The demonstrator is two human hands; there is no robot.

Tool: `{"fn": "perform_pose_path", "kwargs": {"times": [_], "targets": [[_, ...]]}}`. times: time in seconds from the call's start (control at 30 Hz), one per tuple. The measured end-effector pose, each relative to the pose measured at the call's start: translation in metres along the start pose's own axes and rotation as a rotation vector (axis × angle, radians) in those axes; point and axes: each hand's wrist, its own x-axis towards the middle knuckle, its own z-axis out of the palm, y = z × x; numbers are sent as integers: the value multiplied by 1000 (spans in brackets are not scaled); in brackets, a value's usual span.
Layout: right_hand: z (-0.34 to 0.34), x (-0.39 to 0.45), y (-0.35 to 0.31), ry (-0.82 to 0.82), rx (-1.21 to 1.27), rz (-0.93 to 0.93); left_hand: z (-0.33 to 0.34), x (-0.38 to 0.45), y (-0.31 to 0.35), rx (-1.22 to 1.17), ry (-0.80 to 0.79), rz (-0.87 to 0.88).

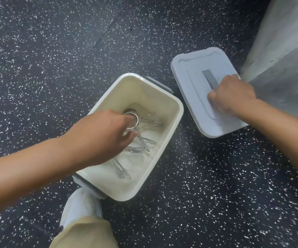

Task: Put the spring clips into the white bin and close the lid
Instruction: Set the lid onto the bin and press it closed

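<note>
The white bin [162, 158] stands open on the speckled floor, with grey handles at its two short ends. Several metal spring clips [149, 140] lie inside on its bottom. My left hand [101, 135] reaches down into the bin and is closed on a coiled spring clip [134, 120] whose long handles point downward. The white lid [189, 81] lies flat on the floor to the right of the bin. My right hand [232, 93] rests on the lid, its fingers curled around the lid's grey handle [209, 77].
A grey concrete wall or pillar [284, 56] rises just right of the lid. My shoe [82, 206] and trouser leg [83, 233] touch the bin's near end. Dark speckled floor [55, 59] surrounds everything.
</note>
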Motion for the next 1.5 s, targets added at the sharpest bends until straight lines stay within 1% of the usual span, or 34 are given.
{"fn": "perform_pose_path", "kwargs": {"times": [0.07,0.17,0.3,0.37,0.47,0.57,0.63,0.77,0.9,0.97,1.03,1.13,1.23,1.37,1.5], "targets": [[-14,-15,5,14,-1,-35,-4,-3,-1,-11,15,-6],[-38,-41,7,79,-21,-121,-9,-8,-7,-35,32,-44],[-61,-77,-4,216,-65,-306,-19,-14,-17,-35,83,-89],[-66,-96,-18,249,-86,-390,-27,-15,-16,-56,112,-101],[-71,-123,-47,237,-131,-483,-39,-15,-10,-52,154,-111],[-69,-140,-78,158,-136,-556,-44,-15,-10,-56,169,-132],[-65,-147,-95,175,-131,-617,-44,-17,-13,-65,168,-143],[-48,-146,-114,286,-158,-804,-40,-22,-25,-75,181,-152],[-46,-134,-124,386,-146,-961,-38,-24,-35,-77,176,-185],[-47,-132,-127,380,-179,-1047,-37,-26,-39,-81,182,-185],[-46,-133,-130,359,-277,-1105,-37,-27,-43,-75,189,-182],[-48,-134,-133,334,-351,-1156,-33,-31,-47,-77,190,-172],[-48,-133,-136,356,-414,-1194,-28,-35,-46,-96,196,-119],[-46,-126,-139,358,-370,-1261,-16,-46,-45,-126,179,-43],[-43,-118,-140,354,-290,-1335,-2,-57,-46,-100,79,-5]]}}
